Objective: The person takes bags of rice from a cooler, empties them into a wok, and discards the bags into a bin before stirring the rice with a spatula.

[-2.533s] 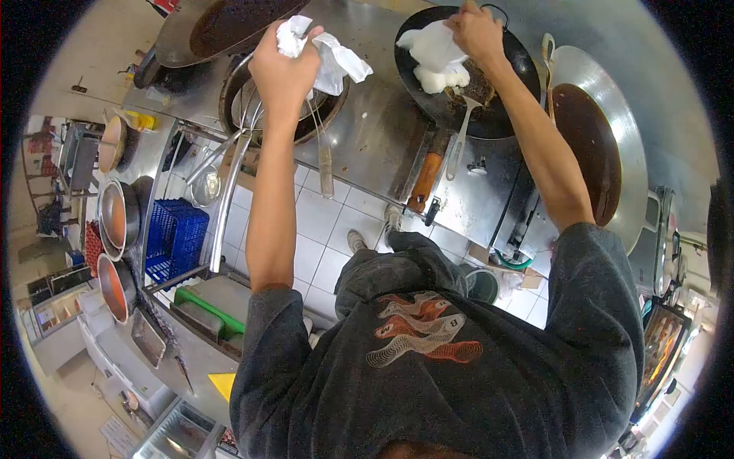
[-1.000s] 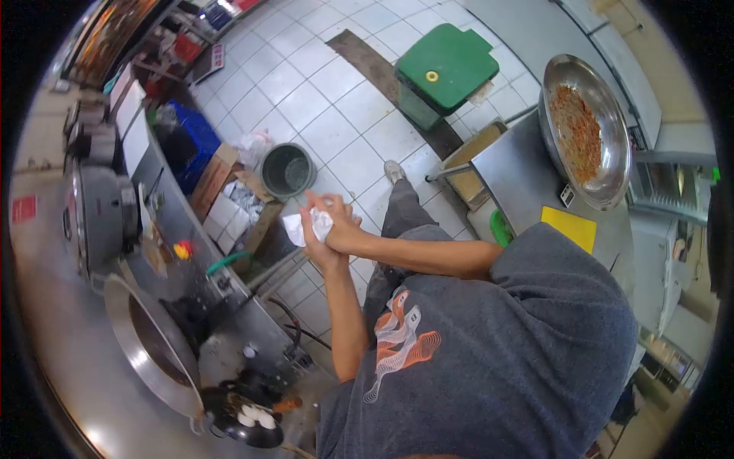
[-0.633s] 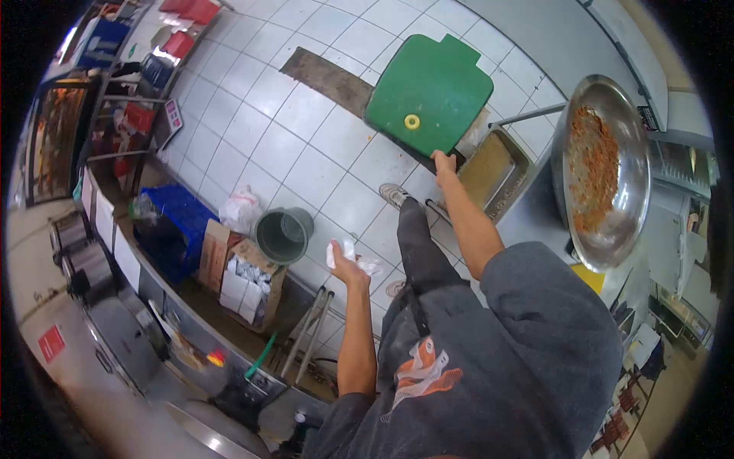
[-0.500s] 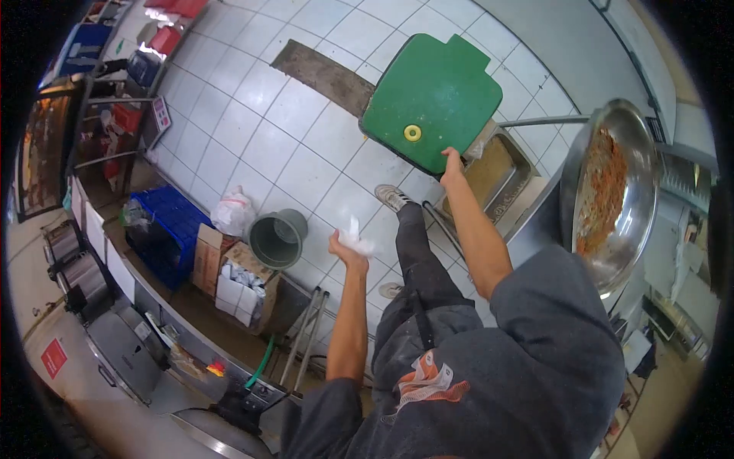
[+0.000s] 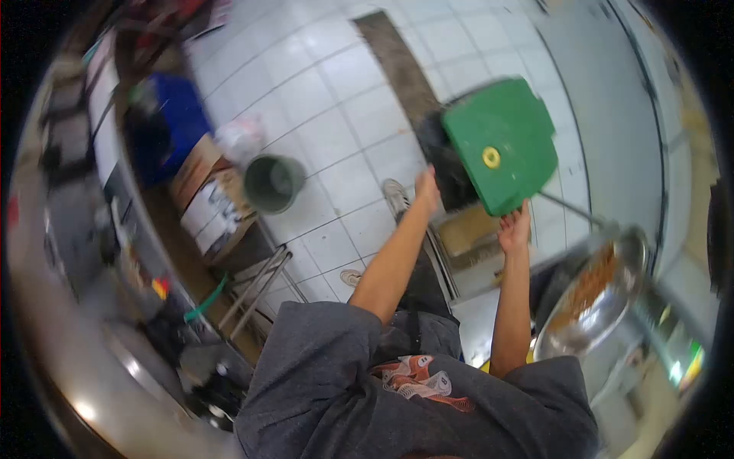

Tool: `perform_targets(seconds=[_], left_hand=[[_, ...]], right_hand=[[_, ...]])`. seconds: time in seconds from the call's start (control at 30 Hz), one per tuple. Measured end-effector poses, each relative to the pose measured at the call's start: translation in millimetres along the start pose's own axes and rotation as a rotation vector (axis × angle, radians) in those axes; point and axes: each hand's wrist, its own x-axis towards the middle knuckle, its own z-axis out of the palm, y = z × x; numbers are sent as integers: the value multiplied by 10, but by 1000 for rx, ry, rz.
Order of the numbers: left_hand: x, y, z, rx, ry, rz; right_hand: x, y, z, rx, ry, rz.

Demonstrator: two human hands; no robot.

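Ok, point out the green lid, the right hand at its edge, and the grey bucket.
Green lid [image 5: 503,144]: head view, middle of its top face.
Right hand [image 5: 514,228]: head view, middle of the hand.
Grey bucket [image 5: 260,185]: head view, inner wall.

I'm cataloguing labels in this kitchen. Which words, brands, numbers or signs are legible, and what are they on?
None legible.
Shirt print: small marks, too blurred to read.
Red patch, left edge: too blurred to tell whether it bears text.
Cardboard box: any print is too blurred.
Green lid: no lettering visible.
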Motion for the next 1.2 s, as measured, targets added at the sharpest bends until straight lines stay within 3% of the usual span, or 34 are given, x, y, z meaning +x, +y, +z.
perform_targets(seconds=[0.03, 0.1, 0.13, 0.17, 0.2, 0.23, 0.3, 0.37, 0.43, 0.5, 0.57, 0.63, 0.7, 0.77, 0.83, 0.87, 0.9, 1.0, 1.1, 1.13, 1.2], left_hand=[[4, -248, -393, 18, 74, 36], [-546, -390, -1201, -26, 88, 56], [-1153, -145, -1588, 168, 146, 43], [-857, -544, -2284, 250, 100, 86], [-1362, -560, -2682, 184, 344, 199], [-1601, -741, -3073, 239, 502, 322], [-1875, -1267, -3971, 409, 792, 465], [-2039, -1919, -4566, 324, 753, 283], [-3076, -2466, -4603, -230, 664, 59], [-3636, -3277, -5023, -990, 669, 245], [-3987, -3891, -5325, -1194, 756, 218], [-4442, -4127, -5519, -1265, 888, 356], [-4940, -3947, -5752, -1382, 913, 515], [-5334, -3803, -6044, -1389, 956, 669], [-5471, -3584, -6368, -1313, 1019, 823], [-5441, -3522, -6597, -1343, 998, 799], [-5351, -3479, -6776, -1373, 974, 767], [-4839, -3327, -7190, -1040, 1210, 521], [-4545, -3250, -7503, -879, 1115, 568], [-4537, -3179, -7502, -1144, 1057, 640], [-4472, -3084, -7400, -1136, 1229, 762]], right_hand=[[-273, 63, 198, -41, -234, -138], [-123, 571, 267, 103, -376, 162], [-63, 893, 492, -68, -405, 100], [-124, 1327, 785, -378, -411, -118], [-246, 1761, 1033, -639, -469, -313], [-721, 2018, 1234, -780, -623, -393], [-1862, 2492, 1626, -901, -1074, -211], [-3201, 2645, 1682, -1114, -1283, -168], [-3945, 3045, 1526, -1216, -1690, -248], [-4706, 3920, 1597, -1318, -1934, -418], [-5052, 4727, 1583, -1204, -2088, -650], [-5923, 5134, 1430, -1284, -2249, -330], [-6367, 5657, 1473, -1270, -2285, -455], [-6545, 6128, 1673, -1278, -2144, -671], [-6837, 6625, 1849, -1329, -2114, -826], [-6998, 6876, 1916, -1382, -2145, -878], [-7118, 6961, 1875, -1479, -2139, -857], [-7804, 7088, 1560, -1818, -2030, -647], [-7889, 7444, 1477, -1781, -1938, -265], [-7933, 7477, 1503, -1747, -1964, -241], [-8037, 7506, 1599, -1810, -2028, -331]])
